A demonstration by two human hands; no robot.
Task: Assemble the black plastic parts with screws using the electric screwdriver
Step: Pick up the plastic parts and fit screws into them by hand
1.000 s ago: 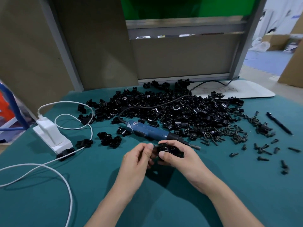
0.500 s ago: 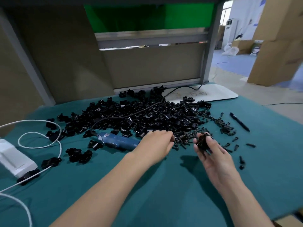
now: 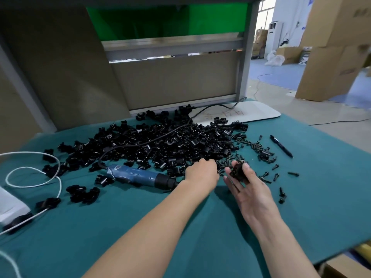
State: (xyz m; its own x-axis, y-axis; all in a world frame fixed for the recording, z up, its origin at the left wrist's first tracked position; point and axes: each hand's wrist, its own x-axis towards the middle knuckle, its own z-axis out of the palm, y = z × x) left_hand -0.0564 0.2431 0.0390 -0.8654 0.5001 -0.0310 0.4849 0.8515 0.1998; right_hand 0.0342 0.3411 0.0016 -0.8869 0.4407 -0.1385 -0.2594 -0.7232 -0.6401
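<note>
**Part held in the right hand, left hand among the screws**

A black plastic part (image 3: 236,171) is held in the right hand (image 3: 253,195), which is turned palm up. The part is pinched between the thumb and the upper fingers, and the lower fingers are left spread. The left hand (image 3: 201,172) is laid knuckles up just beside it. Its fingertips are buried among the loose screws (image 3: 225,164) at the near edge of the pile of black parts (image 3: 160,145). Whether a screw is pinched cannot be told. The electric screwdriver (image 3: 136,175) is lying on the green cloth (image 3: 120,227) just left of the left wrist.

Warehouse workbench beside stacked cartons (image 3: 329,47)
</note>
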